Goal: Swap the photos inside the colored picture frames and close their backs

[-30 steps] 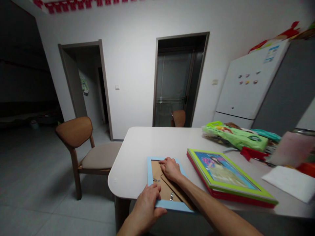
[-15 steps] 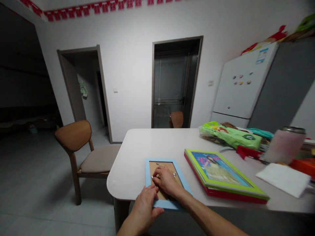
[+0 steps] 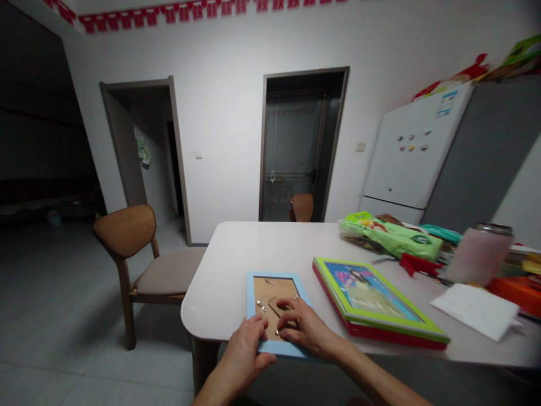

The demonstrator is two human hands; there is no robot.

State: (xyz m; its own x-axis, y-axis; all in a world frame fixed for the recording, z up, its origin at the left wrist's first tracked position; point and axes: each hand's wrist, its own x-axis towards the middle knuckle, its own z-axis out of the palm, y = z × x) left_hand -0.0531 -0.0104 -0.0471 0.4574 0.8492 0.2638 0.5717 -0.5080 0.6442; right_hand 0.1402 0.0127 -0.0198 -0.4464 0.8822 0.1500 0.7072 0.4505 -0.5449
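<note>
A light blue picture frame (image 3: 253,282) lies face down on the white table (image 3: 236,254), its brown backing board (image 3: 270,293) showing with small metal clips. My left hand (image 3: 245,349) grips the frame's near edge, fingers curled over it. My right hand (image 3: 304,330) lies on the lower part of the backing, fingertips bent and pressing near a clip and the stand flap.
A green-framed picture (image 3: 372,293) is stacked on a red frame to the right. Behind are a green packet (image 3: 389,234), a pink cup (image 3: 477,254) and a white paper (image 3: 473,304). A wooden chair (image 3: 139,254) stands left of the table; a fridge (image 3: 414,158) stands at the back right.
My right hand has slid from the frame's far edge down the backing toward me. My left hand stays on the near edge.
</note>
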